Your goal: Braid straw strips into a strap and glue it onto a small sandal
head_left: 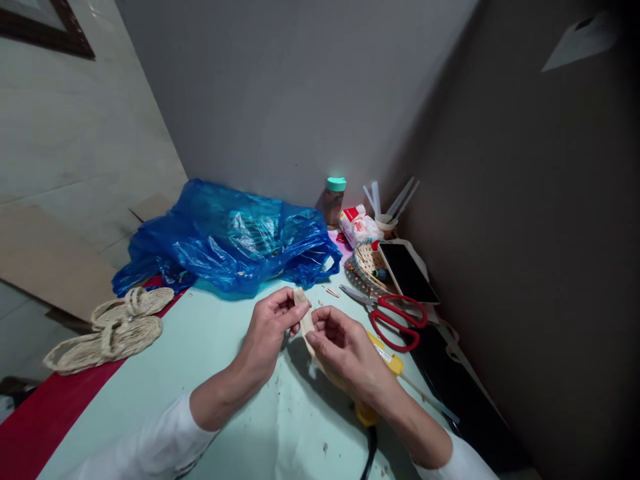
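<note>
1. The table (220, 340) is pale green and lies under the work.
2. The blue bag (235, 247) is big and crumpled. It fills the back of the table, just past the hands.
3. The black thing (470, 400) lies flat on the right, by the dark wall.
4. Two woven shoes (107, 343) lie at the left edge, well apart from the hands.
5. The left hand (270, 330) pinches the strip near its top end. The right hand (345, 350) pinches it lower down. The hands are close, with the strip between them.
6. The yellow tool (389, 357) is partly hidden behind the right hand and arm.
7. The red scissors (373, 303) lie just past it, blades pointing left and away.
8. The phone (410, 272) leans by the basket (364, 260). The pack (359, 228), jar (334, 203) and cup (386, 223) of sticks stand behind.
9. The pale strip (305, 323) is long and thin. Its top end points away and a bit left; the rest runs back toward the person, bending right under the right hand.
</note>
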Demonstrator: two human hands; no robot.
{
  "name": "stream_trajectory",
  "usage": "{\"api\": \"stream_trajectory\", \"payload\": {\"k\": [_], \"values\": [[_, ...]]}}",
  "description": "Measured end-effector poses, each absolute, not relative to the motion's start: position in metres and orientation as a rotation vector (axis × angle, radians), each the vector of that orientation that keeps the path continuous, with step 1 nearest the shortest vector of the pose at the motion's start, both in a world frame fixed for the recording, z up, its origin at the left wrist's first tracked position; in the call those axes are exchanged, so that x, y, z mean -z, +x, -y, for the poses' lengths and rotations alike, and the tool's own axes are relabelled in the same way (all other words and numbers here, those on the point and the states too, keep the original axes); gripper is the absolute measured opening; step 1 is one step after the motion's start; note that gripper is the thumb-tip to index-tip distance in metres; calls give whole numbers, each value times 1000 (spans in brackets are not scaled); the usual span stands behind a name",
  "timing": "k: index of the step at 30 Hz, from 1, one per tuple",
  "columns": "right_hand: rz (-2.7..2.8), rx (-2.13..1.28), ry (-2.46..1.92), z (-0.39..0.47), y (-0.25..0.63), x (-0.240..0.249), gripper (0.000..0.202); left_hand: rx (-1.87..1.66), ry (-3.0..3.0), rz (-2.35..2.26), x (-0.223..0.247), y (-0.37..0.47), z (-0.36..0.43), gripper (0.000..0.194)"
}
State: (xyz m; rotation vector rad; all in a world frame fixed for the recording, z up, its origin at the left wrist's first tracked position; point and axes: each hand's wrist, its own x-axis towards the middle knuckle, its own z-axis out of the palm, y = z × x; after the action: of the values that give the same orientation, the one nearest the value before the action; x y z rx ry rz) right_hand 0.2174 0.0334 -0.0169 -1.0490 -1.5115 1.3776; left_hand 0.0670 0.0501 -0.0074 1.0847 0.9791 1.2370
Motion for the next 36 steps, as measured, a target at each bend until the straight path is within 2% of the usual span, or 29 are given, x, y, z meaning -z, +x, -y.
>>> {"api": "stream_trajectory", "payload": {"k": [6, 15, 21, 24, 31, 36], "values": [[1675, -1433, -1070, -27, 212, 20, 24, -1339, 948, -962, 12, 62, -57, 22], [1845, -1002, -1205, -21, 204, 18, 18, -1245, 716, -748, 2, 65, -66, 17], [1631, -1414, -1026, -18, 202, 17, 29, -1217, 765, -588, -16, 72, -67, 21], [1598, -1465, -993, -18, 202, 16, 34, -1232, 833, -567, -24, 74, -71, 22], [1731, -1242, -1165, -19, 199, 5, 30, -1364, 1011, -679, -30, 69, -95, 26], [2038, -1058, -1217, -22, 203, -21, 26, -1554, 1204, -894, -41, 47, -118, 24]]}}
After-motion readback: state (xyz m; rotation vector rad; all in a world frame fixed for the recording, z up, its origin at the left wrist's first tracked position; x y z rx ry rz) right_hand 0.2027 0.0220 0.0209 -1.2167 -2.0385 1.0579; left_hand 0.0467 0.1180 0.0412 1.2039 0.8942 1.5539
